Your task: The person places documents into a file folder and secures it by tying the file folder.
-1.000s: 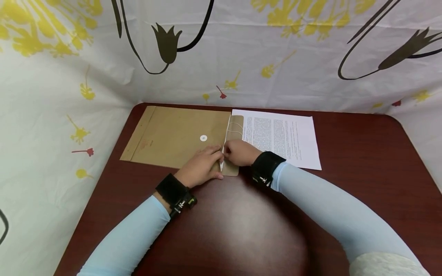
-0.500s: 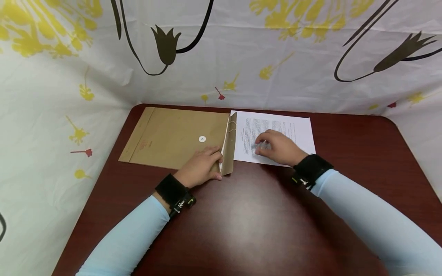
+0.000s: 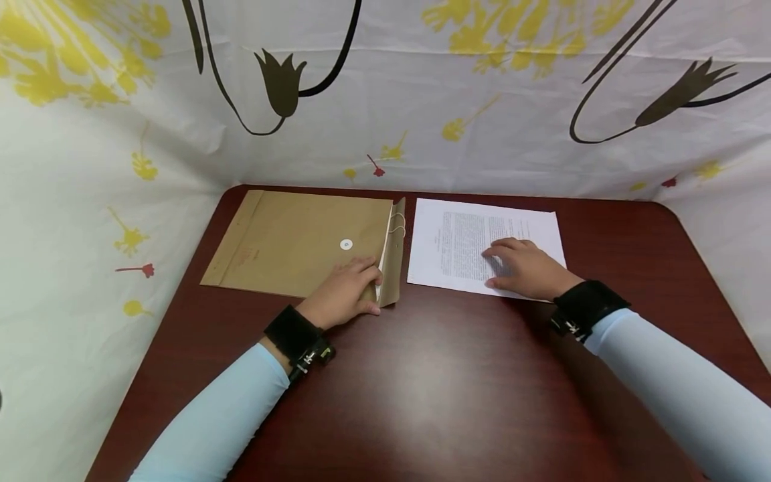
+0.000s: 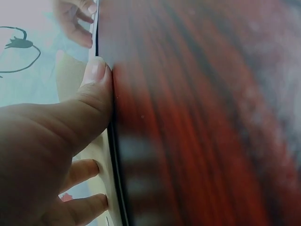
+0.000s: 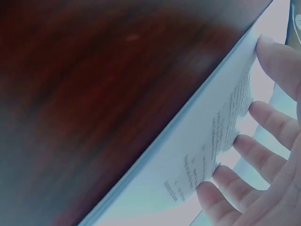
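A brown kraft paper document envelope (image 3: pixel 301 227) lies flat at the table's left back, its flap (image 3: pixel 393 268) unfolded to the right and tilted up. White shows along the envelope's mouth. My left hand (image 3: pixel 343 291) rests on the envelope's front right corner; in the left wrist view its thumb (image 4: pixel 96 77) lies along the edge. To the right is a white stack of printed paper (image 3: pixel 427 248), separate from the flap. My right hand (image 3: pixel 527 268) lies over the stack's front right part, and in the right wrist view its spread fingertips (image 5: pixel 258 110) touch the top sheet.
A white string (image 3: pixel 397 224) hangs on the flap, and a white round button (image 3: pixel 346 245) sits on the envelope. The dark red wooden table (image 3: pixel 421 388) ends at a white patterned curtain (image 3: pixel 373 100) behind and at both sides.
My right hand has left the envelope's flap and moved right onto the paper stack. The stack has slid right, clear of the flap, which now tilts up. My left hand stays on the envelope.
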Tool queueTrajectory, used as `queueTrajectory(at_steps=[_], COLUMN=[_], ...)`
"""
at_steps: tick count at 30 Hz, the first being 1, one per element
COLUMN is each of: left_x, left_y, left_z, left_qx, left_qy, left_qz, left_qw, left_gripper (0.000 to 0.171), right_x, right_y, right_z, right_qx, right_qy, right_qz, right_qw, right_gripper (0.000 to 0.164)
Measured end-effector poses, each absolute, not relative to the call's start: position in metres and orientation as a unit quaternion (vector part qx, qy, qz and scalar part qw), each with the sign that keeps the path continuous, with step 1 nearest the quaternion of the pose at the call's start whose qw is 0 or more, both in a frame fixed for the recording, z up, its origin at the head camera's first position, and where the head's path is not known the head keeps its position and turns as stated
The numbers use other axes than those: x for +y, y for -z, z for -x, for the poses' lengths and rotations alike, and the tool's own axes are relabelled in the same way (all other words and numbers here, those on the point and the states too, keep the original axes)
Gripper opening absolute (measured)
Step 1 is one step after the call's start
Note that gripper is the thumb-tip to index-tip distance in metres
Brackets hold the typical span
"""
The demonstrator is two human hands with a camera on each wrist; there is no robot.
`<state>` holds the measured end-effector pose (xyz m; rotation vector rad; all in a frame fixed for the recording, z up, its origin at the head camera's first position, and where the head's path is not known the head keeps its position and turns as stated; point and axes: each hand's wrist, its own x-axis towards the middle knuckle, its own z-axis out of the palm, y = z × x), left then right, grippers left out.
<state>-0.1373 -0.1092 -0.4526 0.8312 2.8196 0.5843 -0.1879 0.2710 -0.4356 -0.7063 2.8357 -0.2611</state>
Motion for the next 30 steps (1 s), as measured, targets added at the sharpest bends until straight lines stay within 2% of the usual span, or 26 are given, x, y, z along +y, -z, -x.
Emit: queueTrajectory(at_steps=[13,18,22,25,30], left_x=[-0.108,-0.108,-0.108,-0.107,-0.104], left_y=[0.450,0.448,0.447,0.447,0.452], left_z=[0.137,0.135,0.133,0.131,0.125], left_qx=[0.943,0.943,0.940,0.936,0.930], left_qy=[-0.180,-0.185,-0.194,-0.202,-0.220], left_qz=[-0.265,-0.265,-0.272,-0.282,-0.286], left_qw=[0.095,0.083,0.062,0.054,0.072], left_gripper=[0.053,0.066,0.070,0.067,0.057], right_x=[0.294,0.295,0.294,0.294,0.313], right_y=[0.438,0.435,0.430,0.428,0.434], right_z=[0.179,0.180,0.189,0.202,0.226], right_qx=[0.965,0.964,0.965,0.970,0.979], right_qy=[0.089,0.087,0.093,0.102,0.086], right_qz=[0.225,0.233,0.227,0.206,0.166], right_qw=[0.102,0.094,0.089,0.083,0.078], right_gripper=[0.061,0.058,0.049,0.045,0.056])
